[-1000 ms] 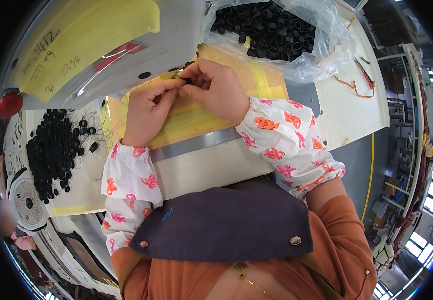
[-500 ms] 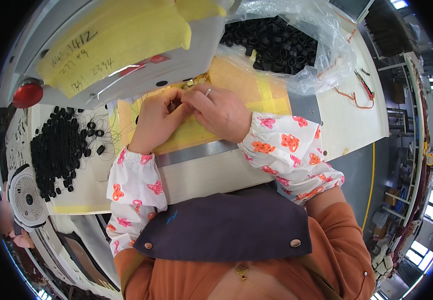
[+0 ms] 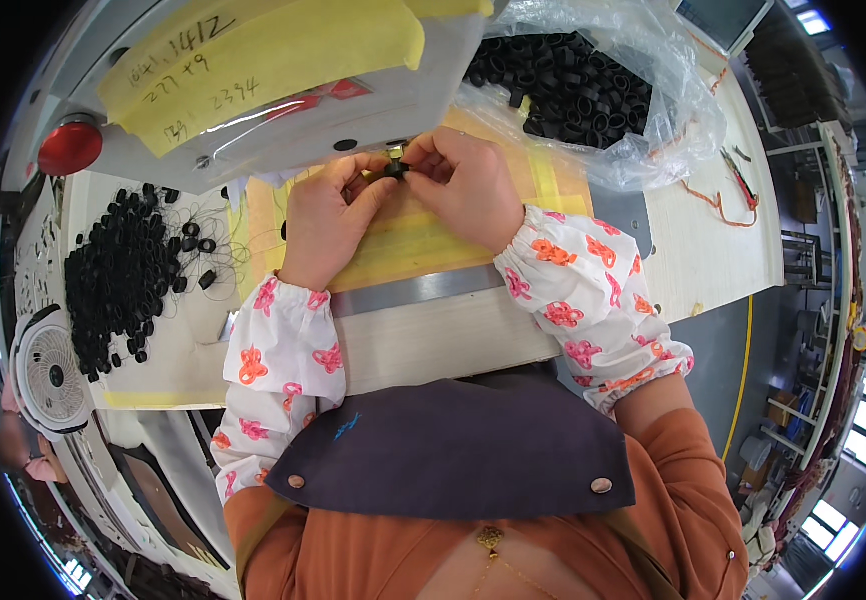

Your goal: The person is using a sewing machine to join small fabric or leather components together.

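Both hands meet under the head of a pale grey machine (image 3: 263,150), which looks like a sewing machine. A small black ring or band (image 3: 396,170) sits between their fingertips, beside a small metal part (image 3: 396,153) below the head. My left hand (image 3: 328,220) pinches the ring's left side with thumb and forefinger. At its right side, my right hand (image 3: 468,185) has thumb and forefinger closed on it. Fingers cover much of the ring. Under the hands lies a yellow-taped work surface (image 3: 413,235).
On the left lies a heap of black rings (image 3: 118,275) with loose threads, near a white fan (image 3: 51,375). A clear plastic bag (image 3: 688,100) of black rings stands at the far right, beside red-handled snips (image 3: 743,185). A red button (image 3: 71,147) projects from the machine.
My hands have moved slightly apart, and the black ring now shows between the fingertips. The whole view has shifted a little.
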Available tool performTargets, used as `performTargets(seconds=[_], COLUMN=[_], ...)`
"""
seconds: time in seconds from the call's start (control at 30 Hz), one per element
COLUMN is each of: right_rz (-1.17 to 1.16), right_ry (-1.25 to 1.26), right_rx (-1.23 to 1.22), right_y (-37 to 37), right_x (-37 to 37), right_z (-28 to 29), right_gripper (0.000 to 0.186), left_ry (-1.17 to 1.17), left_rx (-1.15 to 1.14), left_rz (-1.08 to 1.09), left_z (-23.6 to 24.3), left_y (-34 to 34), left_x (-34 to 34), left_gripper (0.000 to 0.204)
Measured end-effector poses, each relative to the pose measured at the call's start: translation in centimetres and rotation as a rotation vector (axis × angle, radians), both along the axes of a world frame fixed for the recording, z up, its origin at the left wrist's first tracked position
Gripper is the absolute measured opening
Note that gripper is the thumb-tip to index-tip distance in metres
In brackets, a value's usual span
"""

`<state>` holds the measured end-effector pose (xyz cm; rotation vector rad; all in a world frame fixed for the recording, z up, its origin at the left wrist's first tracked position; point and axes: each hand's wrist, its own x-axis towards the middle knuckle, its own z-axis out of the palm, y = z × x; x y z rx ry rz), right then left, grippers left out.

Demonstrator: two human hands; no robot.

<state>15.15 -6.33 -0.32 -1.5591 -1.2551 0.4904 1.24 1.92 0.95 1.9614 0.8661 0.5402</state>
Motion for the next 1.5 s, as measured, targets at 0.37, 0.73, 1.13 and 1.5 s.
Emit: performTargets(seconds=[0.37, 0.73, 1.13, 1.5], right_rz=[-0.091, -0.132, -0.138, -0.113], right_ry=[-0.184, -0.208, -0.336, -0.399], right_rx=[0.071, 0.146, 0.05, -0.009], right_y=[1.1, 1.5, 1.8, 2.2], right_x=[0.4, 0.2, 0.8, 0.8], right_z=[-0.8, -1.2, -0.4, -0.1], right_gripper=[0.011, 0.004, 0.008, 0.012], left_ry=[0.092, 0.027, 0.084, 0.169], left_rx=[0.279, 0.212, 0.29, 0.183], left_rz=[0.129, 0.123, 0.09, 0.146], left_z=[-1.4, -1.9, -1.3, -2.2], left_y=[0.8, 1.3, 1.5, 2.1], left_x=[1.3, 1.0, 1.2, 0.4], left_gripper=[0.026, 0.025, 0.023, 0.028])
